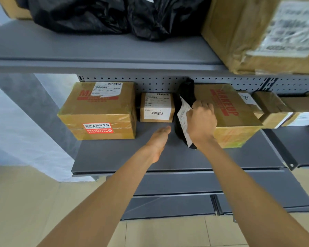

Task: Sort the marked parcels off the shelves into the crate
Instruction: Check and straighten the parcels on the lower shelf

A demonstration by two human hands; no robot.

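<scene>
on the middle shelf (132,157), the black parcel (184,93) is gripped at its label by the right hand (202,120); the left hand (159,139) is held flat, empty. it is judged light, limp, slippery; support from below is advised.

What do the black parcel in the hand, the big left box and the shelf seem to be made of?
Black parcel: likely soft plastic film, limp with a slight sheen. Big left box: brown cardboard under glossy clear tape that glints. Shelf: seemingly painted metal, matt grey, thin folded edge, perforated back.
</scene>
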